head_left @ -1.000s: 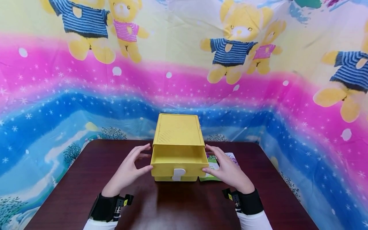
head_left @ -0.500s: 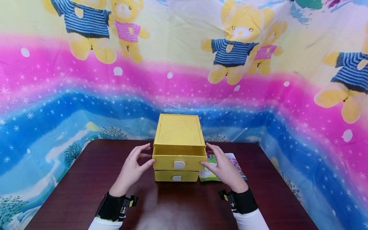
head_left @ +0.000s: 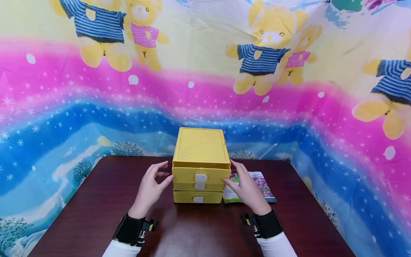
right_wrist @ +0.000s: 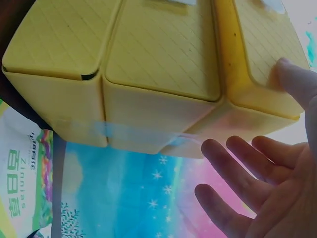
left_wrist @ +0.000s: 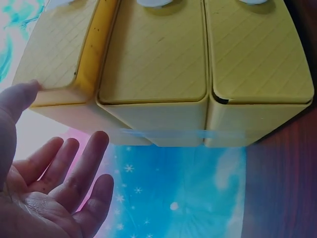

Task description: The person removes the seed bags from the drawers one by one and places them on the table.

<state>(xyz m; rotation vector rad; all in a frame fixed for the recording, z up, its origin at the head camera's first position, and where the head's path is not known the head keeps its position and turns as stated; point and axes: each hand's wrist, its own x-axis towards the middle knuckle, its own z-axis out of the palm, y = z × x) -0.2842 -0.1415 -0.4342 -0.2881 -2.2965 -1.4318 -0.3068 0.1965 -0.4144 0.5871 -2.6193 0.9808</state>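
Note:
A yellow drawer cabinet [head_left: 201, 145] with three stacked drawers stands on the table. Its top drawer [head_left: 186, 175] juts slightly from the frame; the middle [head_left: 183, 186] and bottom [head_left: 183, 197] drawers sit in. White tabs mark the fronts. At the top drawer's left front edge, my left hand [head_left: 149, 187] presses with its thumb [left_wrist: 22, 96], the other fingers loosely extended beside the cabinet. My right hand [head_left: 249, 191] mirrors this at the right edge, its thumb [right_wrist: 294, 79] on the front. Neither hand wraps around anything.
A green and white seed packet [head_left: 264, 187] printed with purple flowers lies right of the cabinet, partly behind my right hand. The dark wooden table [head_left: 199, 232] ends at a patterned bear curtain [head_left: 192, 96] behind and to the sides.
The top drawer has slid back into the cabinet, from well pulled out to nearly flush. Both hands have moved forward with it, thumbs on its front, uncovering the lower drawers' fronts.

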